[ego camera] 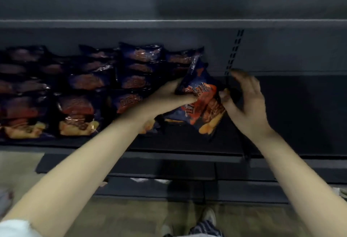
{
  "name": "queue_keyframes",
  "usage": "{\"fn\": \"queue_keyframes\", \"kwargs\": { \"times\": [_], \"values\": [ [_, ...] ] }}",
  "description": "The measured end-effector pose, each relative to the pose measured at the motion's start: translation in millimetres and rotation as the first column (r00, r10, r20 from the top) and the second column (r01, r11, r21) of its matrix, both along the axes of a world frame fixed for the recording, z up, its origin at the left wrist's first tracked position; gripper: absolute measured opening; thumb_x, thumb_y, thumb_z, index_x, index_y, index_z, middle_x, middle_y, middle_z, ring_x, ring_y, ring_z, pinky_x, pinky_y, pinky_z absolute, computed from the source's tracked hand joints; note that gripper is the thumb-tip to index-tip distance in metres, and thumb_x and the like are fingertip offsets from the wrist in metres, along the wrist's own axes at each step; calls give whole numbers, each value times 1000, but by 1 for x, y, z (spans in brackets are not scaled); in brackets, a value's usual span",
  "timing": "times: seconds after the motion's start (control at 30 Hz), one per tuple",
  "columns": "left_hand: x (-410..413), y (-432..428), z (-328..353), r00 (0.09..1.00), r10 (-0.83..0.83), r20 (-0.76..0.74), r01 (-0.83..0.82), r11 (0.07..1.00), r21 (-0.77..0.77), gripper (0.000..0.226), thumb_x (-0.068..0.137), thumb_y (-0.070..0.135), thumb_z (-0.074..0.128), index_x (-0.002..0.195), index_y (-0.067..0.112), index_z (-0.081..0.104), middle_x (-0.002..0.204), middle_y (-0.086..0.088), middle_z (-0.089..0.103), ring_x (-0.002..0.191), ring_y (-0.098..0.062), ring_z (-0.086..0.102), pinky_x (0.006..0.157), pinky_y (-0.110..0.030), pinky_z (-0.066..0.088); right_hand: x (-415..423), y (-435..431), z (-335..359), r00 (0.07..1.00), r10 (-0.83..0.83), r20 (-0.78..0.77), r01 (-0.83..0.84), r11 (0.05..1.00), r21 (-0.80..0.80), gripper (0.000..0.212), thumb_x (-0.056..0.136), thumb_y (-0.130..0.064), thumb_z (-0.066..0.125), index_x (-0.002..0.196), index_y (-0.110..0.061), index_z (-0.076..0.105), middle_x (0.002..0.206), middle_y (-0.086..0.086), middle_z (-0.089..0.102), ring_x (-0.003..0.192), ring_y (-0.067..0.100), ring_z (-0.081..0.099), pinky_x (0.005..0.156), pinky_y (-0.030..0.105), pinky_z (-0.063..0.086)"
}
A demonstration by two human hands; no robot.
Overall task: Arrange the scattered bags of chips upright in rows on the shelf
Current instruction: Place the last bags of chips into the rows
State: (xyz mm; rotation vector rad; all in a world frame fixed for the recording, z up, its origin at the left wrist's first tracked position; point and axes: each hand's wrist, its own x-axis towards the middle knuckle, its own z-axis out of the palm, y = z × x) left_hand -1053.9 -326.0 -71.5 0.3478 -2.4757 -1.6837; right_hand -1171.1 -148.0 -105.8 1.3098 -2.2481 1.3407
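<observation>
Holding a dark blue and orange bag of chips [204,105] over the shelf [187,142], roughly mid-way along its length. The bag's tilted, top corner leaning toward the back wall and bottom corner down near the front edge. Can't tell if it's actually touching the shelf board.

The left hand [169,95] has its fingers curled round the bag's left edge, thumb on the back, so that's a proper grip. The right hand [246,103] sits at the bag's right edge with its fingers spread and mostly straight, and only the thumb tip is against the wrapper. It's motion-blurred, but it looks like a touch rather than a grab.

Over toward the left end of the shelf, the rest of the chip bags [78,112] are lined up in rows running front to back, same dark wrapper. The nearest row is just beside the held bag. The right end of the shelf board is bare dark metal.

A slotted upright [234,52] runs up the back panel just above the right hand, and an upper shelf [169,23] crosses overhead. Down below there's a tan floor [131,218] and a shoe [209,216].
</observation>
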Motion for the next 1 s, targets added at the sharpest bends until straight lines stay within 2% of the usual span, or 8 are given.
{"fn": "queue_keyframes", "kwargs": {
  "times": [0.13, 0.2, 0.33, 0.43, 0.6, 0.8, 0.9, 1.0],
  "values": [
    [23, -31, 12, 981, -108, 160, 122, 989, -82, 31, 84, 15, 67, 106, 36, 58, 103, 17, 64, 88, 7, 60, 79, -8, 46, 5, -31, 21, 872, 260, 415, -430, 811, 396, 92, 68, -75, 58, 145, -37, 25, 132, -22, 41, 121, -8, 37, 91, -2, 27],
    [30, -39, 11, 966, -134, 221, 164, 979, -123, 26, 84, 15, 66, 99, 36, 60, 101, 15, 65, 90, -1, 62, 80, -12, 47, 13, -41, 16, 798, 287, 530, -539, 733, 415, 93, 61, -66, 66, 142, -41, 26, 130, -24, 46, 117, -9, 43, 90, 1, 32],
    [38, -45, 1, 951, -125, 282, 188, 960, -208, 31, 83, 19, 67, 109, 32, 58, 108, 16, 61, 100, 1, 56, 88, -14, 43, 32, -47, -10, 738, 293, 608, -526, 814, 246, 66, 69, -35, 77, 126, -34, 44, 116, -21, 58, 104, -16, 53, 90, 6, 40],
    [44, -40, -4, 989, -78, 128, 126, 899, -420, 55, 80, 28, 72, 129, 32, 47, 115, 20, 54, 96, 18, 47, 78, 1, 37, 43, -46, -30, 786, 238, 571, -393, 905, 164, 56, 74, -24, 79, 117, -42, 46, 112, -23, 59, 104, -16, 53, 84, 2, 40],
    [47, -26, -17, 988, -91, -123, -55, 537, -842, 81, 76, 54, 63, 144, 30, 27, 147, 2, 35, 133, -20, 30, 112, -39, 24, 53, -43, -50, 838, -35, 545, 53, 998, -17, 39, 74, -31, 78, 99, -41, 51, 91, -22, 64, 82, -17, 58, 64, 1, 42],
    [54, -15, -87, 998, 1, 65, 63, 261, -963, 109, 77, 67, 54, 144, 31, -24, 154, 0, -28, 140, -29, -24, 109, -48, -22, 75, -46, -81, 884, -129, 449, 169, 984, -50, 71, 84, -28, 70, 143, -21, 33, 122, -12, 52, 109, -9, 47, 85, -3, 33],
    [55, -18, -99, 999, 5, 44, 42, 225, -974, 111, 75, 65, 58, 145, 31, -22, 154, -1, -28, 140, -30, -25, 107, -50, -23, 80, -46, -91, 934, -303, 189, 310, 951, -11, 80, 85, -32, 67, 149, -16, 21, 140, 12, 32, 128, 14, 29, 109, 23, 28],
    [56, -21, -105, 1000, -4, -19, -18, 202, -979, 105, 71, 69, 56, 150, 30, 0, 159, -6, -5, 144, -34, -4, 111, -54, -6, 81, -45, -99, 962, -247, -115, 258, 962, 87, 60, 92, -37, 45, 147, -29, 22, 155, 8, 14, 142, 31, 15, 113, 54, 20]
  ]
}}
